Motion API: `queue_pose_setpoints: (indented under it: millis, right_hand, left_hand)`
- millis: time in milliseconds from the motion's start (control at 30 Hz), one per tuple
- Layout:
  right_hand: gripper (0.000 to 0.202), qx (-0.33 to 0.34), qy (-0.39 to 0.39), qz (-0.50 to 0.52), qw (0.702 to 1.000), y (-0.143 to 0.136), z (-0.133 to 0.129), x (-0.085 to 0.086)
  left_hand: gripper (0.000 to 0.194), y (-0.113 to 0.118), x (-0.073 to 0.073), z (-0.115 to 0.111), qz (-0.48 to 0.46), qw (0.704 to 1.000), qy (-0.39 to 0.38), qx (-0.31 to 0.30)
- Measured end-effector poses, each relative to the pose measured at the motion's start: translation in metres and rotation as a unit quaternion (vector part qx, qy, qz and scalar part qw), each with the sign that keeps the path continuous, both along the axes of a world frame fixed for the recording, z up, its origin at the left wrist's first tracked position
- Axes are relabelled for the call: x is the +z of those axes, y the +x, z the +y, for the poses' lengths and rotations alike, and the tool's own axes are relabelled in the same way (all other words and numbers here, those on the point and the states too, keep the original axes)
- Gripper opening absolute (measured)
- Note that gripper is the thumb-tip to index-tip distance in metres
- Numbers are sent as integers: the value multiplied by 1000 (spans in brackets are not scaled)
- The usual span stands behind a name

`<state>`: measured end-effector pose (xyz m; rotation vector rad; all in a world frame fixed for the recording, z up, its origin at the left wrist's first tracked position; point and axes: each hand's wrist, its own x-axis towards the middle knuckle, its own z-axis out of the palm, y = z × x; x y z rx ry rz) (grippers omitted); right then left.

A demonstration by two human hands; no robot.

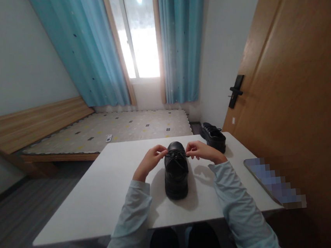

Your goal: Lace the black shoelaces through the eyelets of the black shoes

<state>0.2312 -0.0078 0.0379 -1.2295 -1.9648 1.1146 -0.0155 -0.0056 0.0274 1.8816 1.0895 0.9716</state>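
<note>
A black lace-up shoe (176, 179) stands upright on the white table (102, 192), its toe pointing away from me. Dark laces (176, 155) cross over its upper. At the shoe's left side, my left hand (153, 158) pinches a lace between thumb and finger. On the opposite side my right hand (200, 151) is closed in a pinch on the lace there. A second black shoe (214, 138) rests near the far right corner of the table, beyond my right hand.
A flat blurred object (273, 182) lies along the table's right edge, beside a wooden door (296, 88). Behind the table are a bed (125, 130) with a small white device (108, 138) on it, and a window (143, 44) between blue curtains.
</note>
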Motion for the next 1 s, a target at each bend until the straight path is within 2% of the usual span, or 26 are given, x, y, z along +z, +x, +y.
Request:
queue_pose_setpoints:
  millis: [133, 267, 500, 700, 1000]
  right_hand:
    - [28, -16, 29, 28, 999, -5, 2, 3]
    - [44, -52, 52, 32, 997, -22, 2, 2]
    - [41, -76, 102, -27, 992, -41, 0, -2]
    - [33, -51, 76, 10, 996, -40, -1, 1]
    - [33, -83, 8, 78, 993, -34, 1, -1]
  left_hand:
    - [33, 10, 3, -4, -15, 997, 57, 41]
    - [30, 19, 3, -10, 10, 994, 94, 48]
    - [18, 28, 0, -11, 44, 989, 127, 57]
    - [16, 27, 3, -13, 49, 991, 105, 60]
    - [22, 26, -6, -6, 0, 997, 31, 72]
